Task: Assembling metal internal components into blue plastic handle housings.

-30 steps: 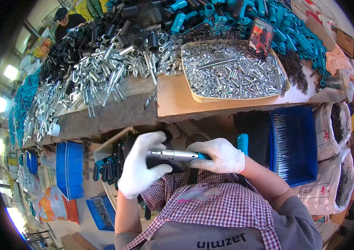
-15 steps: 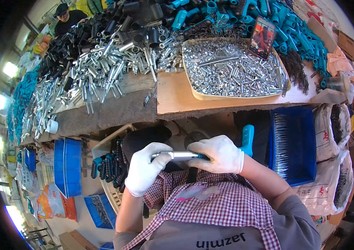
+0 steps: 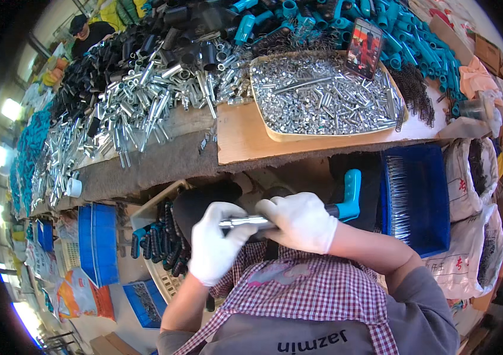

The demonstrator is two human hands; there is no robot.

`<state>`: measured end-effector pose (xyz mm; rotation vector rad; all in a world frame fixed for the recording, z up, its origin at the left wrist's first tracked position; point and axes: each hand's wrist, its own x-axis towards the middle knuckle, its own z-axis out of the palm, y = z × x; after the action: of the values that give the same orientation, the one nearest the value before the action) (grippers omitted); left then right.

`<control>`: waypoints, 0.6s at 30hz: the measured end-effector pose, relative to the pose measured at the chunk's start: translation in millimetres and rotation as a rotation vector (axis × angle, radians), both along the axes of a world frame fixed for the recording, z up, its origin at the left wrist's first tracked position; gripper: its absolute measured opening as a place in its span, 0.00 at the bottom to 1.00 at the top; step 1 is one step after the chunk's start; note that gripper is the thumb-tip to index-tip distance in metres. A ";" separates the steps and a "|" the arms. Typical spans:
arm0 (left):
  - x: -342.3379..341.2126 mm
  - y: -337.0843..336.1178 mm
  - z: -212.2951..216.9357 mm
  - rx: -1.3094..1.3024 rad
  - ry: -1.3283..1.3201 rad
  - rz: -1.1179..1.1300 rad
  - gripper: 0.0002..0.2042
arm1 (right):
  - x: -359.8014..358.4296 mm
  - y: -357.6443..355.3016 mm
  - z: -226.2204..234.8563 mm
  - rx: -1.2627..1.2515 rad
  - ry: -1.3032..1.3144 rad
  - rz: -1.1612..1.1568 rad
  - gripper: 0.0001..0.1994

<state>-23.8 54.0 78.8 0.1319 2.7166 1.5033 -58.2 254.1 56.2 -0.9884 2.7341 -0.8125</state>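
Observation:
My right hand (image 3: 300,223), in a white glove, wraps round the middle of a teal-handled tool (image 3: 352,194) held level above my lap. Its curved teal grip sticks out to the right, past a short black section. Toward the left runs a silver metal tube (image 3: 247,221). My left hand (image 3: 215,244), gloved in white too, pinches the tube's left end between thumb and fingers. Both gloves are a little blurred, and the tool's middle is hidden under my right hand.
Ahead, a tray (image 3: 299,136) of small metal parts stands on the bench, a phone (image 3: 364,49) leaning at its back. Metal tubes (image 3: 145,100) and teal handles (image 3: 411,47) lie heaped around. A blue bin (image 3: 429,201) of thin rods is at right; a crate (image 3: 163,273) of teal-and-black handles at left.
The tool has tilted, its teal grip end rising slightly. My right hand has slid left, closer to my left hand, uncovering the black section near the grip. The view has shifted slightly.

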 end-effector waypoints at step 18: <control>-16.9 -8.0 38.2 -0.321 0.370 -0.792 0.12 | -33.6 3.4 29.5 -0.262 -0.636 0.651 0.10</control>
<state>-40.7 46.0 116.9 1.3869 2.5651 0.8614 -91.8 257.5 85.7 -1.2791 1.6623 -1.1105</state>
